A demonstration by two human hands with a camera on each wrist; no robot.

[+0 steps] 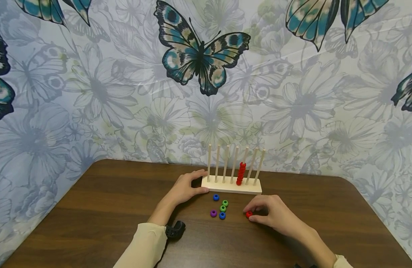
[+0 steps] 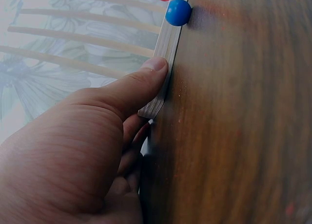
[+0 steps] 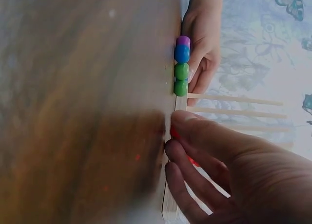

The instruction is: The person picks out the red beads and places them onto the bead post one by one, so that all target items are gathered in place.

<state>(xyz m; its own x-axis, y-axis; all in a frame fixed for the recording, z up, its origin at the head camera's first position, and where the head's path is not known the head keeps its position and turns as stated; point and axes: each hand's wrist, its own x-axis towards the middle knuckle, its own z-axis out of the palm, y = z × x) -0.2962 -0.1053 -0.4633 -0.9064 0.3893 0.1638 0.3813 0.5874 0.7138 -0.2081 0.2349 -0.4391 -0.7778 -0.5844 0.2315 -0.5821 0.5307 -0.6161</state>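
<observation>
A pale wooden base (image 1: 232, 189) with several upright pegs stands near the table's back edge. Stacked red beads (image 1: 240, 174) sit on one peg right of the middle. My left hand (image 1: 183, 190) grips the base's left end, its thumb (image 2: 155, 68) on the front face and fingers behind. On the table to the right, my right hand (image 1: 272, 213) pinches a red bead (image 1: 248, 214) between thumb and fingers; in the right wrist view the thumb mostly covers that bead. Between the hands lie a purple bead (image 1: 213, 213), two blue beads (image 1: 216, 197) and two green beads (image 1: 224, 203).
The brown wooden table (image 1: 102, 208) has rounded back corners. Behind it hangs a cloth (image 1: 152, 123) printed with flowers and butterflies. A black strap device (image 1: 175, 230) is on the left wrist, with a cable running down from it.
</observation>
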